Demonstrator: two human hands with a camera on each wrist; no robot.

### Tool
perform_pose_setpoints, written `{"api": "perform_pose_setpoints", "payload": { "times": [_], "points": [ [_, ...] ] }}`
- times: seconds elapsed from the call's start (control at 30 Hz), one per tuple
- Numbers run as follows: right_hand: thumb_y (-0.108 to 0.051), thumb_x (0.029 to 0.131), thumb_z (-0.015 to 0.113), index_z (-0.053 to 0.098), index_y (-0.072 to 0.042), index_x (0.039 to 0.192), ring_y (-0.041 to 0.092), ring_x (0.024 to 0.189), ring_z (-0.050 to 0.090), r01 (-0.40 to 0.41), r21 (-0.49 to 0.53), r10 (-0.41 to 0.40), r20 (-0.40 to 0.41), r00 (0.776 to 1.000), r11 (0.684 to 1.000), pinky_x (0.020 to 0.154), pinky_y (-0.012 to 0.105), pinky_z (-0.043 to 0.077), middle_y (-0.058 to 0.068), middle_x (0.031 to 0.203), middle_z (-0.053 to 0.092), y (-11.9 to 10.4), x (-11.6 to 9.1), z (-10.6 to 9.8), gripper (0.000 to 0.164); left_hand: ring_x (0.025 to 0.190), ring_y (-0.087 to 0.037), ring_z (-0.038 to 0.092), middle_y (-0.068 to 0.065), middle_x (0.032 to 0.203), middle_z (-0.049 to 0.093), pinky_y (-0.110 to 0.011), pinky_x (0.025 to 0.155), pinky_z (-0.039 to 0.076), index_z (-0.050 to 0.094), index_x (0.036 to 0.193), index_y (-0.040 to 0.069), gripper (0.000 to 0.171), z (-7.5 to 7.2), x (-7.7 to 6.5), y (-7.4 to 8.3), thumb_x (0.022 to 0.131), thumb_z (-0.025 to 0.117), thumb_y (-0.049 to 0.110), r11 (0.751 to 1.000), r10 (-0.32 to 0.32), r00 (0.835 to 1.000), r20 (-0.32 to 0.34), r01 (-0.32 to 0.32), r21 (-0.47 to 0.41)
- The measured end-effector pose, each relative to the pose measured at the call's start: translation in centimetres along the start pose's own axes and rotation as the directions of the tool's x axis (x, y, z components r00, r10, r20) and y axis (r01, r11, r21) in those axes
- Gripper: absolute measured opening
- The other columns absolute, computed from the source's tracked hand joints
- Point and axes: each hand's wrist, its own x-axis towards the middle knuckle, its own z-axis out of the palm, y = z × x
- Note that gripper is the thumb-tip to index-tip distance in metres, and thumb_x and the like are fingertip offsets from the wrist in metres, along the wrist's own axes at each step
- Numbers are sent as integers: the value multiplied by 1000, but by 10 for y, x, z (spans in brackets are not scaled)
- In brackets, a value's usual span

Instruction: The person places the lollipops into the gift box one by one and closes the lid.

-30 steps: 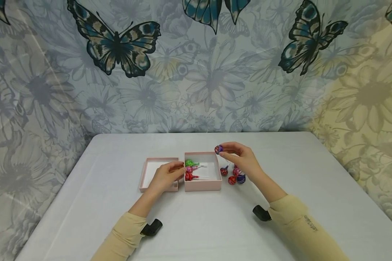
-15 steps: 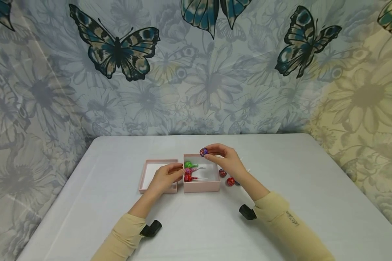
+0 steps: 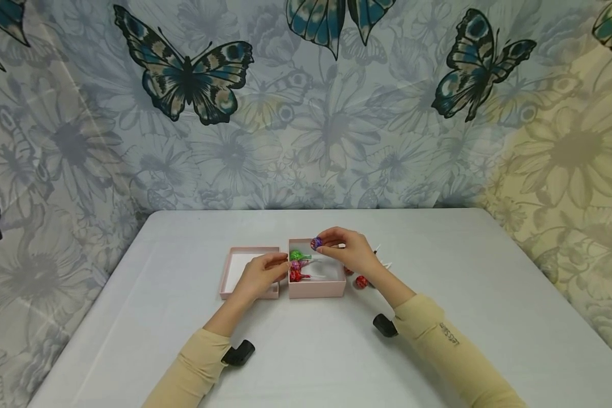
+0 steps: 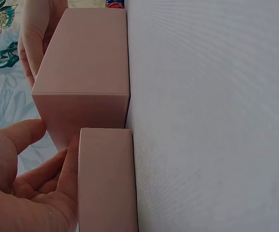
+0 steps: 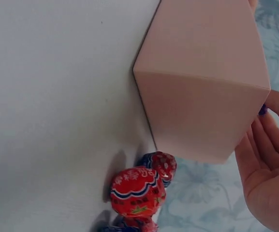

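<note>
Over the right side of the pink box (image 3: 316, 290), my right hand (image 3: 354, 249) pinches a purple-wrapped lollipop (image 3: 316, 243) by its head. In the right wrist view only a sliver of its purple wrapper (image 5: 262, 110) shows past the box edge. Inside the box, along its left side, lie a green lollipop (image 3: 298, 255), a pink lollipop (image 3: 297, 265) and a red lollipop (image 3: 297, 276), sticks pointing right. With fairly straight fingers, my left hand (image 3: 260, 276) touches the box's left wall. In the left wrist view its thumb (image 4: 30, 133) meets the box near the rim.
Left of the box sits the shallow pink lid (image 3: 225, 275), partly behind my left hand. Several more lollipops, one of them red (image 3: 361, 282), lie right of the box, partly covered by my right arm. A white cloth (image 3: 306, 362) covers the table.
My right hand has carried the purple lollipop leftward from beyond the box's right rim to above its interior, then slightly lower. The left hand stays at the box's left wall.
</note>
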Motion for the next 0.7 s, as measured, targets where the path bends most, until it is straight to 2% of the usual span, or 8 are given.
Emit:
{"api": "perform_pose_setpoints", "payload": {
  "times": [0.13,0.3,0.43,0.5,0.57,0.7],
  "points": [
    [-20,89,74,68,-11,110,15,92,65,95,-112,-89,54,995,989,84,32,57,0,98,70,-2,4,3,24,100,-25,68,-16,118,67,-32,82,58,60,129,-1,40,-1,0,1,95,66,18,1000,-8,1000,3,8,2],
    [-12,88,74,67,-5,108,18,93,66,206,-178,-181,149,972,962,85,33,57,4,98,69,-7,9,7,22,100,-24,68,-15,119,67,-32,82,58,60,130,0,40,-1,1,1,95,66,18,1000,-16,1000,1,16,-2],
    [-11,88,74,67,-5,106,17,89,65,237,-260,-190,195,962,936,81,33,57,4,96,70,-8,13,11,20,102,-26,67,-17,120,66,-33,82,58,60,129,-3,41,0,1,0,95,66,18,1000,6,1000,6,-6,-8],
    [-12,88,74,67,-6,105,15,86,64,235,-313,-173,215,961,920,78,31,56,3,93,69,-8,14,13,20,102,-27,67,-18,119,66,-33,83,58,60,129,-3,41,0,1,0,94,67,18,1000,13,1000,7,-13,-16],
    [-12,88,75,67,-6,104,14,82,62,232,-364,-152,236,960,902,75,30,55,1,91,68,-9,16,16,19,103,-29,67,-20,118,66,-34,83,58,59,129,-6,41,0,-3,7,94,66,15,1000,9,1000,8,-8,-12],
    [-12,88,74,67,-7,102,15,82,61,245,-437,-132,273,953,865,74,31,54,1,91,67,-11,18,22,17,101,-29,67,-20,116,67,-34,82,58,60,127,-6,40,0,-3,7,94,66,14,1000,9,1000,2,-8,-15]
  ]
}}
